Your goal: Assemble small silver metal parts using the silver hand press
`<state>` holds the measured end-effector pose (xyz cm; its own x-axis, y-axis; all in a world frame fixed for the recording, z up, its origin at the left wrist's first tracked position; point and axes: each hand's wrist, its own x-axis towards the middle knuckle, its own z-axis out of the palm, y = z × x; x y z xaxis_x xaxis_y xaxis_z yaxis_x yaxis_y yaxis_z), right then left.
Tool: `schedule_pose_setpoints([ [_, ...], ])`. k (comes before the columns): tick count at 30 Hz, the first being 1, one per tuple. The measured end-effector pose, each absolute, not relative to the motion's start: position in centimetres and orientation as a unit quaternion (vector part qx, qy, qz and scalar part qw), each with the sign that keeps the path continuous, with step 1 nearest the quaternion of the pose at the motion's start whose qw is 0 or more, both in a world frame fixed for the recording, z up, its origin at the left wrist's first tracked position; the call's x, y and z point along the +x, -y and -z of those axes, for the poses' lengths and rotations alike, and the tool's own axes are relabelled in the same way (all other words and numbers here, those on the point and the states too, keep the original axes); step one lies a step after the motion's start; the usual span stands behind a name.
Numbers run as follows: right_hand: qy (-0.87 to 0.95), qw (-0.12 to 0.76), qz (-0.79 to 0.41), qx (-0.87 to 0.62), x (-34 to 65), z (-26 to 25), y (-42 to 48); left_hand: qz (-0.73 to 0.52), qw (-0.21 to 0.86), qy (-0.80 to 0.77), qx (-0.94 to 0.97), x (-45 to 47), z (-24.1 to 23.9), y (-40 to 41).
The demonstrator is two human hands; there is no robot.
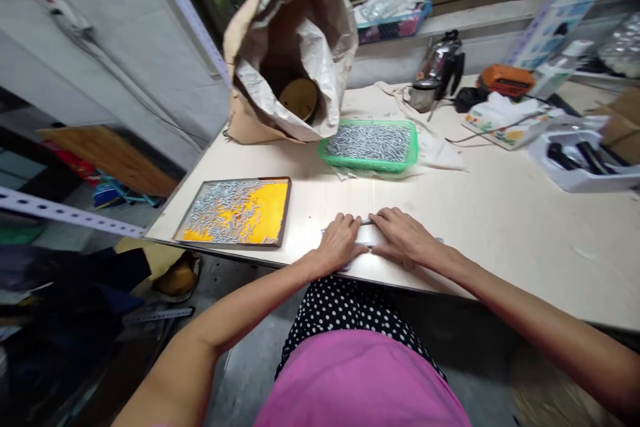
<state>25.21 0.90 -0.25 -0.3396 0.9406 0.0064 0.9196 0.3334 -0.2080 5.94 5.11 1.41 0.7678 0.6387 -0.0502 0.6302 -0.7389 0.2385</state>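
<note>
Near the table's front edge, my left hand and my right hand lie close together, fingers curled and thumbs almost meeting. Both are closed on a thin grey metal bar that shows in the gap between them. Most of its length is hidden under my fingers. Bits of flat metal stick out beside and below the hands; their full shape is covered. To the left lies a shallow tray with a yellow bottom and many small silvery metal pins. Beyond my hands stands a green plastic basket filled with similar pins.
A large open paper sack stands at the back left. Along the back right are a metal kettle, an orange tool, a tissue box and a white bin with black-handled items. A perforated metal post stands left.
</note>
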Motion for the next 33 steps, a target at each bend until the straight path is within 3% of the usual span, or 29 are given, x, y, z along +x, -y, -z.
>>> schedule_pose_setpoints([
  [7,0.82,0.161,-0.107,-0.539,26.4,3.1,0.1,-0.175,0.02,-0.498,0.849,-3.4,-3.7,-8.4],
  [10,0.822,0.184,-0.112,-0.528,25.8,3.3,1.2,-0.116,-0.002,-0.526,0.843,-8.5,-4.2,-11.0],
  [14,0.826,0.196,-0.104,-0.518,24.5,3.6,1.4,-0.015,0.036,-0.418,0.908,-11.9,-3.2,-12.6],
  [21,0.835,0.211,-0.082,-0.501,22.5,1.9,1.0,0.038,0.021,-0.288,0.957,-12.7,-2.5,-13.4],
  [27,0.854,0.182,-0.078,-0.482,20.1,-0.6,1.1,0.046,0.033,-0.281,0.958,-13.1,-2.3,-13.3],
  [33,0.93,0.049,-0.057,-0.359,17.2,-1.3,-0.6,0.022,0.047,-0.314,0.948,-13.0,-1.9,-13.4],
])
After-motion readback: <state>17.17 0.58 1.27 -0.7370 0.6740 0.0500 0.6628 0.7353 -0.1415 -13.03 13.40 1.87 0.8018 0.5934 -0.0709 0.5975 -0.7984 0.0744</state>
